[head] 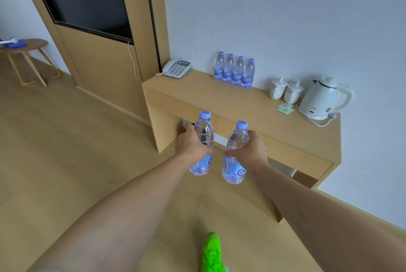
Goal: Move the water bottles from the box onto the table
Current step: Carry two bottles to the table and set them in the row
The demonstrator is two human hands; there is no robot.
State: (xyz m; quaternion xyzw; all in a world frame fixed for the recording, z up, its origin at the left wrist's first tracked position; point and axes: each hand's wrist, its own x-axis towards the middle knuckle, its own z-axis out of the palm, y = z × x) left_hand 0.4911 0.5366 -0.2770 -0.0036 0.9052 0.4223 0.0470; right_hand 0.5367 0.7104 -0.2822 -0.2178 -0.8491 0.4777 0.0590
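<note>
Now both hands clamped: left hand [191, 146], right hand [250, 150], each gripping clear purple-capped bottle, upright

My left hand [193, 147] is covering the middle of the left bottle [203, 140], and my right hand [250, 150] is covering the far side of the right bottle [235, 155]. Both forearms are running out past the bottom edge. The green shoe [212, 252] is being cut off there too. The box is not showing. The labels on the four bottles on the table [234, 71] are partly overlapping. The keys of the telephone [177, 69] are reading too small. The round side table [28, 52] is being clipped at the left edge.
</note>
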